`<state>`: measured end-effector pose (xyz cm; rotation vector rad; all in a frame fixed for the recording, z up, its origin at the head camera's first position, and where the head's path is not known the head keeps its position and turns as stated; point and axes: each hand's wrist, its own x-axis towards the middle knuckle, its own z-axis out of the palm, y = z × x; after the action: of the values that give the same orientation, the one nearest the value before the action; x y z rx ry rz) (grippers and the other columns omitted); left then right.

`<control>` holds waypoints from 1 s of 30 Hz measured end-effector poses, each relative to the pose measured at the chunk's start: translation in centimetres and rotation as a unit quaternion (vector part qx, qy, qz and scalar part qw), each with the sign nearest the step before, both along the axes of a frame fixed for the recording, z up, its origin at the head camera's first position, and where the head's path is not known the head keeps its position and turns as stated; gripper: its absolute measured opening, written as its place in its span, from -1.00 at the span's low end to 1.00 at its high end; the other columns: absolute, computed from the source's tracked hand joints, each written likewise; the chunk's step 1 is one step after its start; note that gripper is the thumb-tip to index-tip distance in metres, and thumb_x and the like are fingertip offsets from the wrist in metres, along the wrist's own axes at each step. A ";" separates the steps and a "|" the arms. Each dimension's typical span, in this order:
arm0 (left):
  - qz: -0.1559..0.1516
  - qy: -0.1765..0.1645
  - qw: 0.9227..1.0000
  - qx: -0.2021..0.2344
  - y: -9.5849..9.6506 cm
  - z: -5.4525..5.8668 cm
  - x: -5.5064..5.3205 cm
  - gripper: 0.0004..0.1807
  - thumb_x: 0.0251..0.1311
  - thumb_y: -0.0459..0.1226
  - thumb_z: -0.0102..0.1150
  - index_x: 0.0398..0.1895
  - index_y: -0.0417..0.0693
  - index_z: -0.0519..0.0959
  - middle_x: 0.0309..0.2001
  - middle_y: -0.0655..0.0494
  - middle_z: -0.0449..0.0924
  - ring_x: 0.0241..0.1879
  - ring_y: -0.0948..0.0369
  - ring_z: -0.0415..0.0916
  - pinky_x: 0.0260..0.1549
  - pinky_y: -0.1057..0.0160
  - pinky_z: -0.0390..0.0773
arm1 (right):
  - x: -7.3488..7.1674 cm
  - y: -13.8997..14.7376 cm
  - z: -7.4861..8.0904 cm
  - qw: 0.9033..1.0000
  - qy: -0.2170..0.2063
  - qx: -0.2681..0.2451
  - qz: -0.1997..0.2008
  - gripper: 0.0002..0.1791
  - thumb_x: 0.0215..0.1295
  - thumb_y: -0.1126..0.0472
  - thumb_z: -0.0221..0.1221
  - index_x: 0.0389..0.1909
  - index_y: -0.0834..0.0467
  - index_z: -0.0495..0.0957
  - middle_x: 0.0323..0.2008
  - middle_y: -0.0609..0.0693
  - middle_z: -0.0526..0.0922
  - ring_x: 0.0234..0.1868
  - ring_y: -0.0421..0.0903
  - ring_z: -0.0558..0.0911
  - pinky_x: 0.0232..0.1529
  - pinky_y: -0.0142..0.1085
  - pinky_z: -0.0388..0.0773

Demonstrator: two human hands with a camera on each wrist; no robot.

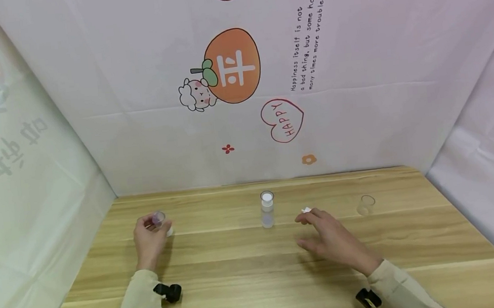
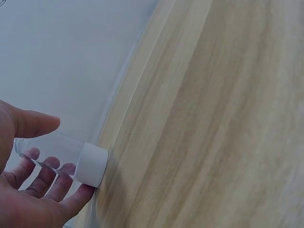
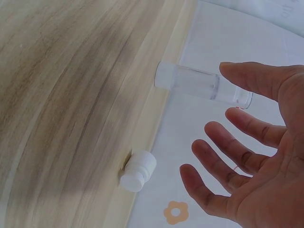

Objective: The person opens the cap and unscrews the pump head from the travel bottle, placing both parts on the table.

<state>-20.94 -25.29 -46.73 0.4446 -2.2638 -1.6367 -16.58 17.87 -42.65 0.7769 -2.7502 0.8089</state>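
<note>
My left hand [image 1: 149, 241] is at the left of the table, fingers curled round a clear cylindrical bottle [image 2: 61, 149] with a white base. Through its clear wall the fingers show behind it, and the thumb lies along the near side. The white base stands on the wood. At the middle stands a second clear bottle [image 1: 268, 212], white at its base and with a white piece inside near the top. To its right my right hand [image 1: 333, 241] hovers with fingers spread and nothing held. Just beyond its fingertips is a small white stepped cap-like piece [image 3: 139, 171], partly hidden in the head view.
A clear empty cup-like cap [image 1: 365, 205] stands at the right of the wooden table [image 1: 223, 280]. Behind the table hangs a white printed cloth [image 1: 161, 147], with more cloth at both sides. Each wrist wears a small black camera mount.
</note>
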 end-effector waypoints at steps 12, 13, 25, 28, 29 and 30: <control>-0.004 0.002 1.000 -0.006 -0.3 -0.1 0.0 -0.38 0.28 -0.41 0.29 0.30 -0.48 0.23 0.22 -0.38 0.33 0.22 -0.16 0.39 -0.27 0.73 0.32 | 0.0 0.0 -0.3 1.000 0.009 -0.004 0.000 -0.50 0.13 0.21 0.50 0.07 0.23 0.59 -0.07 -0.02 0.60 -0.04 0.04 0.63 -0.04 -0.04 0.60; -0.004 0.004 1.000 -0.005 -0.3 -0.1 0.0 -0.37 0.27 -0.42 0.30 0.30 -0.47 0.23 0.23 -0.37 0.32 0.23 -0.17 0.38 -0.18 0.67 0.37 | 0.0 0.0 -0.3 1.000 0.011 -0.005 0.001 -0.50 0.13 0.21 0.50 0.07 0.24 0.59 -0.07 -0.01 0.60 -0.04 0.04 0.64 -0.04 -0.04 0.60; -0.002 0.038 0.998 -0.051 0.3 0.9 0.2 -0.32 0.25 -0.37 0.35 0.35 -0.38 0.25 0.29 -0.30 0.27 0.31 -0.18 0.22 0.31 -0.14 0.23 | -0.1 -0.1 -0.5 1.000 0.015 -0.012 0.012 -0.66 0.11 0.26 0.51 -0.11 0.14 0.64 -0.22 -0.10 0.63 -0.20 -0.07 0.62 -0.20 -0.23 0.61; -0.013 0.052 0.995 -0.080 0.6 1.5 0.3 -0.33 0.26 -0.37 0.34 0.35 -0.38 0.26 0.29 -0.32 0.26 0.32 -0.19 0.18 0.30 -0.18 0.22 | 0.0 -0.1 -0.5 1.000 0.009 -0.012 0.014 -0.69 0.11 0.28 0.50 -0.14 0.13 0.65 -0.24 -0.10 0.64 -0.22 -0.08 0.62 -0.23 -0.25 0.61; -0.016 0.058 0.994 -0.092 0.7 1.6 0.3 -0.33 0.26 -0.37 0.34 0.35 -0.38 0.26 0.29 -0.32 0.26 0.32 -0.21 0.18 0.30 -0.19 0.22 | 0.0 -0.1 -0.5 1.000 0.006 -0.011 0.013 -0.70 0.11 0.27 0.50 -0.14 0.13 0.65 -0.24 -0.10 0.64 -0.23 -0.09 0.62 -0.23 -0.25 0.62; -0.019 0.065 0.992 -0.104 0.9 1.8 0.3 -0.34 0.25 -0.37 0.35 0.35 -0.37 0.27 0.29 -0.32 0.26 0.32 -0.22 0.18 0.30 -0.20 0.22 | 0.0 -0.2 -0.5 1.000 0.002 -0.010 0.013 -0.70 0.12 0.27 0.49 -0.15 0.13 0.65 -0.24 -0.09 0.65 -0.23 -0.09 0.62 -0.23 -0.25 0.62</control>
<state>-20.60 -24.40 -44.95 0.2387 -2.3238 -1.3844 -16.59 17.69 -43.13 0.8116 -2.7290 0.8383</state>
